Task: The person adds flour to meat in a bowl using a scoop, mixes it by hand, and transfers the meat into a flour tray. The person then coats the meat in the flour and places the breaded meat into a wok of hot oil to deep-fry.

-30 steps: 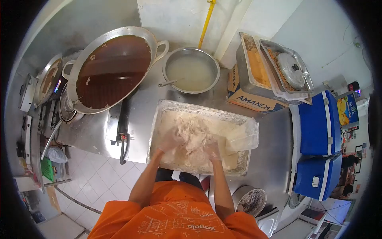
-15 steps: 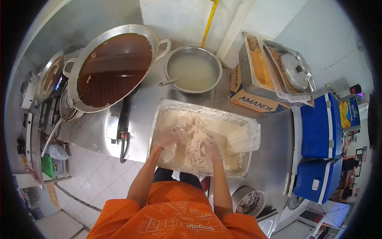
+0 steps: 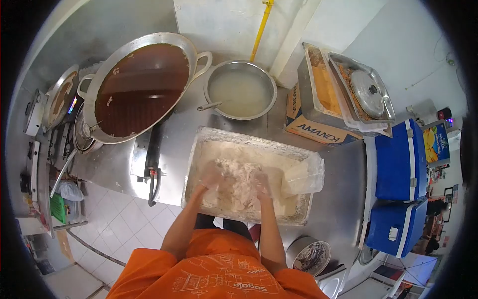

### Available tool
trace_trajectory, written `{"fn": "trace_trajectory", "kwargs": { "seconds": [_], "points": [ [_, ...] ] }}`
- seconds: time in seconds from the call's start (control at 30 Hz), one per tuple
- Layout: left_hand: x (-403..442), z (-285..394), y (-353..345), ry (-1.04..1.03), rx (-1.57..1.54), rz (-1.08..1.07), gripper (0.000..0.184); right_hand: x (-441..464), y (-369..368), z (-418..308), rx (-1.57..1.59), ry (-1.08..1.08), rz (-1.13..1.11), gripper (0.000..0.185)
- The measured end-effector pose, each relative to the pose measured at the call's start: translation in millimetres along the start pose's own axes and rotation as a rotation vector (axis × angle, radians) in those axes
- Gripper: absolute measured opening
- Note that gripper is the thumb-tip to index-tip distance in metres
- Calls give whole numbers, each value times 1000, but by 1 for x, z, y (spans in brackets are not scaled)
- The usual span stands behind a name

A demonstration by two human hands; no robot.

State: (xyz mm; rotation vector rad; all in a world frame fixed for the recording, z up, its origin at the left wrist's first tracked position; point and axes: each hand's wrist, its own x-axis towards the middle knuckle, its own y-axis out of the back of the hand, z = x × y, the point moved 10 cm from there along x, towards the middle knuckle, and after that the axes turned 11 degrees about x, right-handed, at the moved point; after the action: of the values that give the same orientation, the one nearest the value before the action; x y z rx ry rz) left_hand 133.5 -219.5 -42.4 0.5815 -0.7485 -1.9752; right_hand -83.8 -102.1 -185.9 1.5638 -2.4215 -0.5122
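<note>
A deep rectangular metal tray (image 3: 191,172) of pale flour stands in front of me, with a heap of flour-coated pieces (image 3: 239,182), perhaps meat, in its middle. My left hand (image 3: 211,175), in a thin clear glove, lies open against the heap's left side. On the right side my right hand (image 3: 262,186), gloved likewise, is open and touches the pieces. Flour blurs the fingertips of both hands and partly hides them. A translucent plastic jug (image 3: 304,175) lies tilted in the tray's right end.
Behind the tray stands a metal bowl of cloudy liquid (image 3: 241,92) with a utensil handle. A wide pan of dark oil (image 3: 144,89) is at left. Stacked trays (image 3: 323,107) rest on a cardboard box (image 3: 318,130). Blue coolers (image 3: 398,159) and a round pot (image 3: 311,255) are at right.
The lifted pieces have come down and lie in the flour. Both hands have sunk to the heap's sides, the right moving slightly left. The view has shifted a little.
</note>
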Motion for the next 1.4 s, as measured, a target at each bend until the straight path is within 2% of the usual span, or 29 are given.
{"fn": "trace_trajectory", "kwargs": {
  "seconds": [0.03,0.1,0.13,0.2,0.23,0.27,0.3,0.33,0.37,0.43,0.5,0.53,0.57,0.6,0.63,0.73,0.8,0.87,0.9,0.93,0.97,1.0,1.03,1.1,1.17,1.23,1.3,1.33,1.4],
  "points": [
    [2,-3,14,62,-66,-14,29,4,-6,33,80,-62,-77,44],
    [16,-53,0,131,-215,-6,29,15,8,40,285,-281,-98,40],
    [21,-57,-5,62,-309,-9,28,21,32,4,407,-441,-41,38],
    [26,-37,-8,-181,-519,-40,27,31,37,-22,159,-321,-162,35],
    [31,-25,-20,-187,-464,-118,27,36,17,-30,-207,-26,-319,34],
    [34,-9,-28,-197,-407,-195,27,38,-4,-4,-420,101,-460,33],
    [33,8,-38,-28,-189,-320,28,38,-24,22,-613,259,-579,32],
    [25,7,-47,143,31,-442,30,40,-39,68,-650,243,-698,31],
    [22,9,-48,155,-187,-427,31,40,-50,92,-683,232,-811,32],
    [10,0,-50,183,-618,-394,34,21,-14,18,41,309,-623,34],
    [18,-19,-30,174,-591,-221,38,14,23,-28,263,260,-345,33],
    [19,-26,-22,173,-580,-136,41,9,23,-37,130,177,-183,30],
    [17,-31,-16,193,-474,-72,41,11,22,-28,48,97,-184,29],
    [20,-35,-7,205,-366,-3,42,11,21,-21,-37,17,-191,28],
    [24,-37,5,213,-256,73,43,25,16,-14,-69,-51,-362,29],
    [30,-51,-5,133,-372,-51,47,44,9,-23,126,-251,-467,33],
    [39,-97,-78,205,-848,-320,44,48,-5,-1,99,-240,-485,36],
    [33,-95,-98,211,-843,-382,39,45,-28,44,-4,-177,-480,39],
    [27,-50,-76,178,-599,-302,36,41,-41,82,330,-110,-431,41],
    [24,-19,-52,141,-354,-216,33,36,-47,127,1062,-57,-409,43],
    [22,-8,-37,152,-326,-192,35,38,-51,131,1375,-137,-390,44],
    [16,-3,-26,168,-298,-172,36,36,-41,112,986,48,-326,35],
    [13,-2,-18,185,-270,-151,37,31,-26,82,650,46,-286,35],
    [8,-15,-10,238,-398,-99,45,24,-3,30,26,-154,-267,36],
    [-2,-20,-6,230,-519,-30,52,14,10,0,-267,-313,-294,36],
    [-3,-16,5,148,-617,70,56,8,21,-18,-222,-447,-262,37],
    [-19,0,34,288,-334,14,58,1,38,-36,123,-435,-86,33],
    [-25,4,46,355,-191,-10,59,-8,54,-85,160,-306,-69,35],
    [-30,6,33,94,160,-75,60,-25,50,-100,31,-192,-191,45]
  ]
}}
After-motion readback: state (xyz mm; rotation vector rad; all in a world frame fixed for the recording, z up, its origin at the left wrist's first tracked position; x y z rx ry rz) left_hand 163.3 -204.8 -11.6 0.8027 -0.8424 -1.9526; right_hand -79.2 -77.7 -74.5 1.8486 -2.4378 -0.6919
